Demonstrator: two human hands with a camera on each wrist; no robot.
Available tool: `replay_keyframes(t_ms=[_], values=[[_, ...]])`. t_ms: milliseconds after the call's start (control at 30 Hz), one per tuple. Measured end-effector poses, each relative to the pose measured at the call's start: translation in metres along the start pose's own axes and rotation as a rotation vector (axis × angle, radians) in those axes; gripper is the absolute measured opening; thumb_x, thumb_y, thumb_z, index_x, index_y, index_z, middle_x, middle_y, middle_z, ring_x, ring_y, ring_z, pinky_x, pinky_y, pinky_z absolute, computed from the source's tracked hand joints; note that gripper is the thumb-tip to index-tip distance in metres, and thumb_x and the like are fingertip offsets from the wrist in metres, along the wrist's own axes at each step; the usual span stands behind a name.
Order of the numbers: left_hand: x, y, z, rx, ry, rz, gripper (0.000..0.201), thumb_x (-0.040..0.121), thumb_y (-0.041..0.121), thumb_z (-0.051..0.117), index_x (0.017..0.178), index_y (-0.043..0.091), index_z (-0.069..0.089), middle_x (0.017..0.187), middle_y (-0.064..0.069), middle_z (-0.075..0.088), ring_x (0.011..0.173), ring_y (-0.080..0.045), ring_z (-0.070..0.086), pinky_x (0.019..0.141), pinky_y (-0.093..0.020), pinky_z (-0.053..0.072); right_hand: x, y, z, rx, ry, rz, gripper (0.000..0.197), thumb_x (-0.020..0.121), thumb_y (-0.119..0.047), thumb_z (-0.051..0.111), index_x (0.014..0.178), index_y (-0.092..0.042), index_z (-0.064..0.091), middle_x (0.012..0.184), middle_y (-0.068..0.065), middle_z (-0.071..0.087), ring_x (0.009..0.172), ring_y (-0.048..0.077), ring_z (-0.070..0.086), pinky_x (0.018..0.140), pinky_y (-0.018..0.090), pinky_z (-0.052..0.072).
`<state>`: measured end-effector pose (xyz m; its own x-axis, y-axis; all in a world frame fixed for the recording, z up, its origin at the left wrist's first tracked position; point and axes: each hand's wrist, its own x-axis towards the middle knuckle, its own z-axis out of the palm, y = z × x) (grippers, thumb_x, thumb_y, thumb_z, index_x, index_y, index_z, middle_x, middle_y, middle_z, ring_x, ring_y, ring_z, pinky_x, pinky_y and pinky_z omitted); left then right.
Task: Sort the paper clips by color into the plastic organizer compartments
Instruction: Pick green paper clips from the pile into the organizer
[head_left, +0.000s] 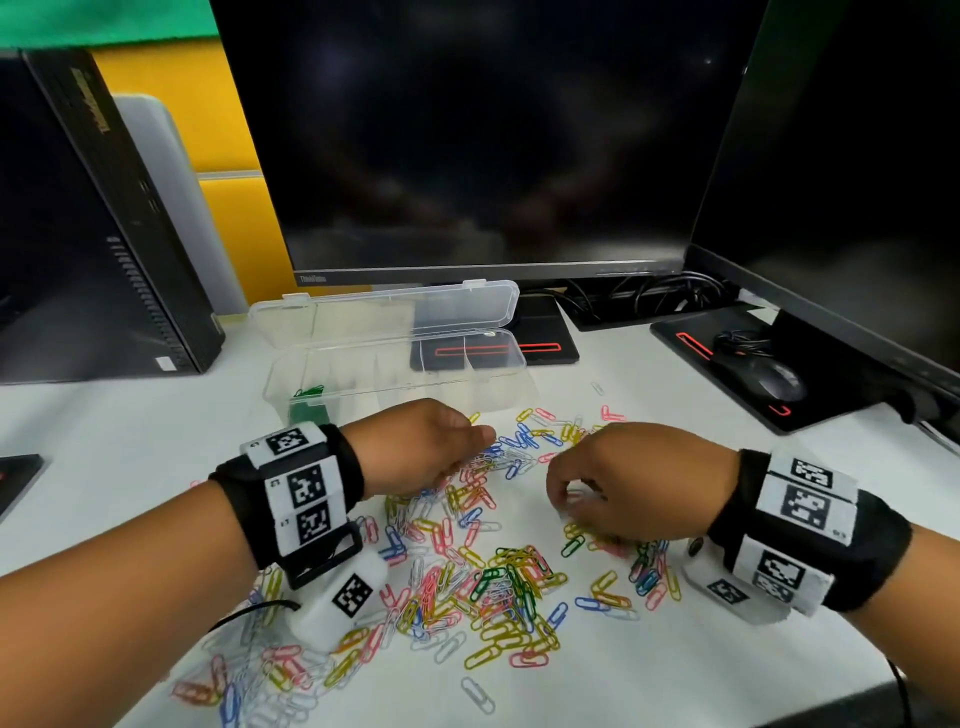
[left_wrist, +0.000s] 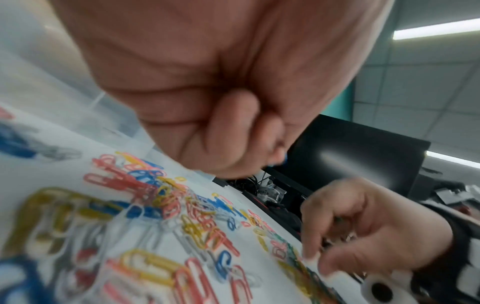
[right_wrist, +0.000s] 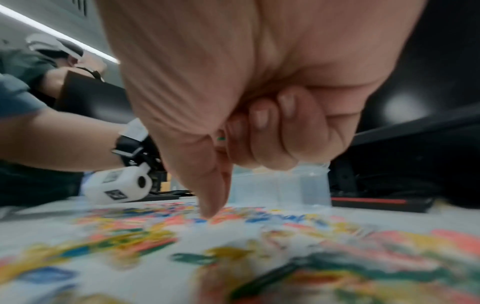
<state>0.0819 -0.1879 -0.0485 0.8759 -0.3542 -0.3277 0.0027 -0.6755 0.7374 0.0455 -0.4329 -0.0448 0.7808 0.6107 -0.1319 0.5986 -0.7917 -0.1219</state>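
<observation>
Nearest of all, a wide scatter of paper clips (head_left: 467, 582) in yellow, pink, blue, white and green is spread over the white desk (head_left: 675, 675), with the densest tangle seen between the two forearms. Both wrists are wrapped in black bands carrying square printed markers, and a small white camera pod is strapped under each. Just beyond that tangle, the left hand (head_left: 421, 447) is held low over the clips with its fingers curled into the palm; in the left wrist view a trace of blue is glimpsed at the fingertips (left_wrist: 275, 152), but whether a clip is actually held cannot be told. To its right, the right hand (head_left: 628, 483) is lowered onto the pile with the outer fingers folded, the thumb (right_wrist: 210, 197) stretched down to the clips, and a fleck of green is seen tucked inside the fold (right_wrist: 221, 138); what it is cannot be made out through the blur. Farther back, just past the left hand, the clear plastic organizer (head_left: 400, 364) is set with its lid swung open away from the person, and green clips (head_left: 309, 402) are gathered in its leftmost compartment. Behind it, a dark monitor (head_left: 488, 135) is stood centrally, a black computer tower (head_left: 93, 234) at far left, and a mouse (head_left: 774, 382) on a black pad at right.
</observation>
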Motion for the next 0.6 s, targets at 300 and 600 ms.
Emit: replay_keyframes(t_ms=[300,600], values=[[-0.017,-0.015,0.004,-0.376,-0.164,-0.065,0.023,0.104,0.010,0.049,0.115,0.000,0.067,0.071,-0.008,0.064,0.062,-0.019,0.066,0.049,-0.023,0.050,-0.003,-0.014,0.008,0.041,-0.226,-0.010,0.007,0.088,-0.030,0.058,0.088,-0.026,0.064,0.083,-0.009,0.064,0.076,0.012,0.057,0.069,0.031,0.049],[-0.036,-0.006,0.012,0.347,-0.178,0.097,0.022,0.088,0.041,0.071,0.085,0.020,0.076,0.074,0.009,0.070,0.065,-0.010,0.063,0.066,-0.027,0.054,0.008,-0.001,0.007,1.354,-0.215,0.223,0.016,0.077,-0.005,0.050,0.082,-0.018,0.059,0.064,0.012,0.052,0.048,0.021,0.038,0.039,0.024,0.033]])
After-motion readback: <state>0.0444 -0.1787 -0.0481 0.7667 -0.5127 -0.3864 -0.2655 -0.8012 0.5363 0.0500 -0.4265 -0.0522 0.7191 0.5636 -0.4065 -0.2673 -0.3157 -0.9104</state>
